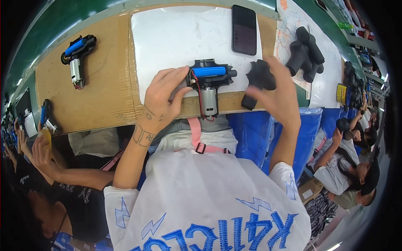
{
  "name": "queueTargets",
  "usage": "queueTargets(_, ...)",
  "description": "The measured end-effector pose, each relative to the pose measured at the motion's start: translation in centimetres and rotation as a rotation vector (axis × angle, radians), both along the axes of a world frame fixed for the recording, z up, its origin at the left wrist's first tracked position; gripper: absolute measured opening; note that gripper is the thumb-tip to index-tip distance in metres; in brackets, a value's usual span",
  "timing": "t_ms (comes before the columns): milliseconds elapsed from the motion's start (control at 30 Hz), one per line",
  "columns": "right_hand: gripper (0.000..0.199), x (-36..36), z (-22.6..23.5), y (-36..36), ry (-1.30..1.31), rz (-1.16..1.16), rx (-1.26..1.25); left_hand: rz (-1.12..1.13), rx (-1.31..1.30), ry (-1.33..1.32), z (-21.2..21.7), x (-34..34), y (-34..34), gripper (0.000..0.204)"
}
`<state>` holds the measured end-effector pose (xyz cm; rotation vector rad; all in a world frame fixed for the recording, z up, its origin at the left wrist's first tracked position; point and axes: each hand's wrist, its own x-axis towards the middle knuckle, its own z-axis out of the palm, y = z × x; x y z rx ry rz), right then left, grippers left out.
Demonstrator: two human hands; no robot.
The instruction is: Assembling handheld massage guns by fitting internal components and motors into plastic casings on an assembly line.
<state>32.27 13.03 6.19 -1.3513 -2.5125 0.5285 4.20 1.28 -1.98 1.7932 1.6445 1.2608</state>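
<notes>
A black plastic housing half [205, 62] lies open at the front edge of the white sheet. Set in it are a blue cylindrical battery cell [209, 71] and, pointing toward me, a silver motor [208, 100] with thin red wires. My left hand [161, 95] grips the housing's left end between fingers and thumb. To its right is a black, T-shaped shell piece [260, 76], overhanging the front edge. Around that piece, my right hand [281, 96] is open, thumb and fingers spread; whether it touches the shell I cannot tell.
A black phone [244, 30] lies at the back of the white sheet [180, 37]. Several black shells [305, 54] are piled at the right. Another motor-and-battery assembly [78, 60] rests on the cardboard [104, 75] at left. Co-workers sit on both sides; one hand [44, 154] is close at left.
</notes>
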Motion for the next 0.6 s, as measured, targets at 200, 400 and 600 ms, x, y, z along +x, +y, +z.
queueTargets(200, 0.125, 1.1, -0.2, -1.0, -0.261, 0.018, -0.168, -0.026, -0.019, -0.031, 0.4, -0.1, 0.1, 0.048)
queueTargets(400, 0.121, -0.7, 2.6, 0.3, 0.131, 0.222, -0.196, -0.009, -0.173, -0.074, 1.0, -0.6, 0.8, 0.043)
queueTargets(600, 0.128, -8.1, 1.6, -1.7, -0.175, 0.543, -0.106, -0.111, -0.275, -0.178, 1.1, -2.4, 1.8, 0.035)
